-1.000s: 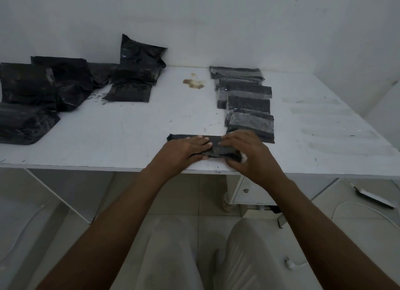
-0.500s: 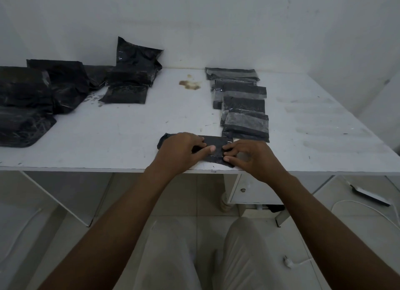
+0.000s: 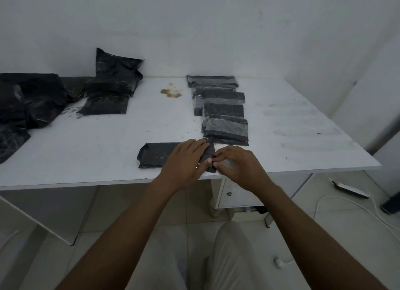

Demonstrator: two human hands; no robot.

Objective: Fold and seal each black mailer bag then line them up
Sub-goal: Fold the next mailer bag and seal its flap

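Head view: left hand (image 3: pixel 186 160) lies flat, fingers nearly straight, pressing down on the mailer bag (image 3: pixel 158 155) at the table (image 3: pixel 97 142) front edge. Bag's free end sticks out to that hand's left. Right hand (image 3: pixel 236 166), right up against left's fingertips, has fingers curled, tips pinching bag's right end. Poss. a clear liner strip under it, can't tell. Just beyond right hand: row of sealed bags (image 3: pixel 225 116). Far out past left hand: pile of unfolded bags (image 3: pixel 43 97). Step, I reckon: sealing the fold on this one. Next needs flap pressed shut w/ left pinning the bag, then bag slid fwd to the row's near end, edges squared.
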